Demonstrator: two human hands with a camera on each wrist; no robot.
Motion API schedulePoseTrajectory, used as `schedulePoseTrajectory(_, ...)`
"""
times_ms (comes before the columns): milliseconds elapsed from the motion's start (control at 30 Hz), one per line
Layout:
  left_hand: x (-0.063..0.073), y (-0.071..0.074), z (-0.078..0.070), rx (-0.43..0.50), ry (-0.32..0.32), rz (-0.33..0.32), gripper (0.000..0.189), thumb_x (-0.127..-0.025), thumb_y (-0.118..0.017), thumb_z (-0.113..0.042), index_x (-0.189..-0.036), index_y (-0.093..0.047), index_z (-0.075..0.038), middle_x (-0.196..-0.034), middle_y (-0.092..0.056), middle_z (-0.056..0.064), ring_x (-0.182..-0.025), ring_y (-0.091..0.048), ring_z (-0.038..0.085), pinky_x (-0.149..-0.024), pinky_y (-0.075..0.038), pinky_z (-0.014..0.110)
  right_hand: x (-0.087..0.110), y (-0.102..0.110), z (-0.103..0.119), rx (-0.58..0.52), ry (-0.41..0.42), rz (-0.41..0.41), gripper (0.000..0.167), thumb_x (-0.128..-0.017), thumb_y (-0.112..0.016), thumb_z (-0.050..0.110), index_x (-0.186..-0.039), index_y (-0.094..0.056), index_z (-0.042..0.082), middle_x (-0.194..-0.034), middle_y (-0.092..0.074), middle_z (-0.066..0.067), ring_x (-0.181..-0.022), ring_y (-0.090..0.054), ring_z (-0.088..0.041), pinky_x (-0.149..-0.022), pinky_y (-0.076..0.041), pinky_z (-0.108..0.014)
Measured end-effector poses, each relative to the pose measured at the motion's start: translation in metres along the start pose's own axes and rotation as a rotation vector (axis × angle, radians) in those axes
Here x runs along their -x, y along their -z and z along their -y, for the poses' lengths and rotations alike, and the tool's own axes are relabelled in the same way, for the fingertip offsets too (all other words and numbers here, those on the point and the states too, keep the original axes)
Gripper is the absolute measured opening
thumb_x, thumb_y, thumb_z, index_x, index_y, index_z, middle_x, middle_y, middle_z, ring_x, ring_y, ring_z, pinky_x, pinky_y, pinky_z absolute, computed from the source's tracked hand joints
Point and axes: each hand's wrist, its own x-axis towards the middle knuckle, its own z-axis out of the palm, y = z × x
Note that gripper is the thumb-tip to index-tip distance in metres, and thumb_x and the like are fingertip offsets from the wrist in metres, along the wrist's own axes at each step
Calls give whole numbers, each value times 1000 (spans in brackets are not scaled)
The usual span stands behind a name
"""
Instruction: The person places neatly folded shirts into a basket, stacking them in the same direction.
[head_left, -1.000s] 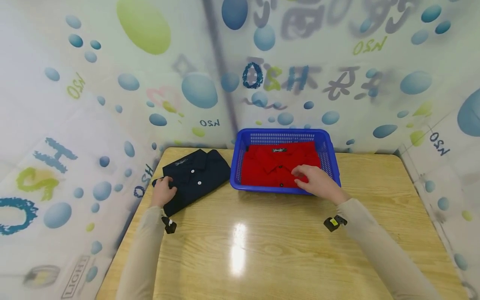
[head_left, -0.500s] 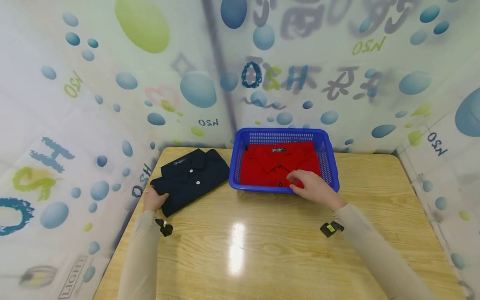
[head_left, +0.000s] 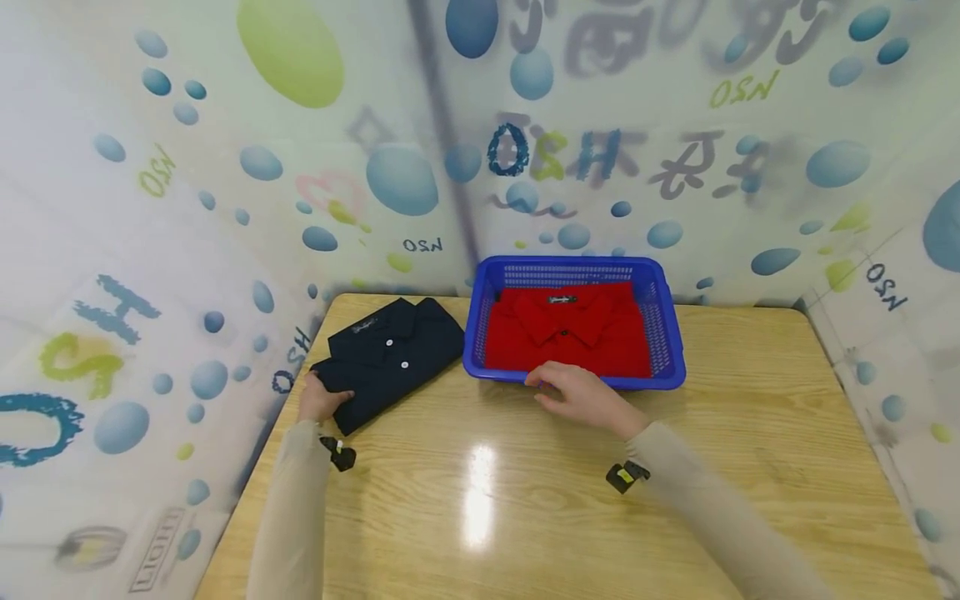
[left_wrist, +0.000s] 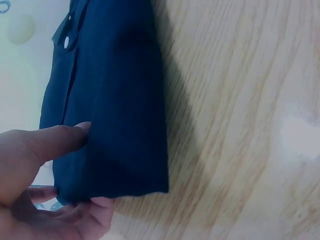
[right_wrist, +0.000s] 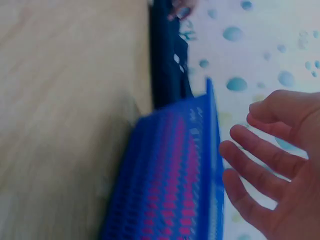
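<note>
We see a folded navy shirt (head_left: 408, 367) on the wooden worktop (head_left: 570, 508), at the left of a blue basket (head_left: 677, 358). The left hand (head_left: 321, 400) grips the near left end of this shirt: in the left wrist view, the thumb lies on top of the cloth and the other fingers are at its lower edge, partly under it. Two white buttons of the shirt face up, and its far corner is just beside the basket; we cannot tell if they touch. The right hand (head_left: 581, 396) is at the near rim of the basket, with fingers loosely bent and holding nothing; whether they touch the rim, we cannot tell. Inside the basket lies a folded red shirt (head_left: 566, 350), its collar up. Behind, we see a pale wall covering (head_left: 660, 92) with blue and green drops.
</note>
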Motion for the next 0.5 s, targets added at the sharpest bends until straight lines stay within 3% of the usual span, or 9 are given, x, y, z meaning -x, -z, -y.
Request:
schedulePoseTrajectory(167,-2,-2,4,70,17,-2,92,-88,-68,-8,-147,0,9,-146,-14,42,-134,-20,53,-108,-23,57,-6,-25,6,16,63,80,24,-86,-68,5,-110,-66,2,-104,-65,-7,-93,-63,-20,-81,-52,-32)
schedulePoseTrajectory(333,1,-2,6,75,-2,27,94,-87,-69,-5,-148,3,7,-146,-12,43,-134,-19,54,-107,-25,58,-11,-45,8,-9,28,164,23,-90,-65,9,-112,-66,3,-108,-65,-4,-100,-61,-20,-85,-50,-33)
schedulePoseTrajectory(500,9,-1,12,75,-48,44,99,-85,-69,1,-147,7,6,-147,-8,43,-135,-14,54,-109,-19,58,-16,-62,0,-22,-7,178,23,-90,-64,7,-112,-65,2,-108,-64,-5,-100,-60,-21,-87,-49,-35)
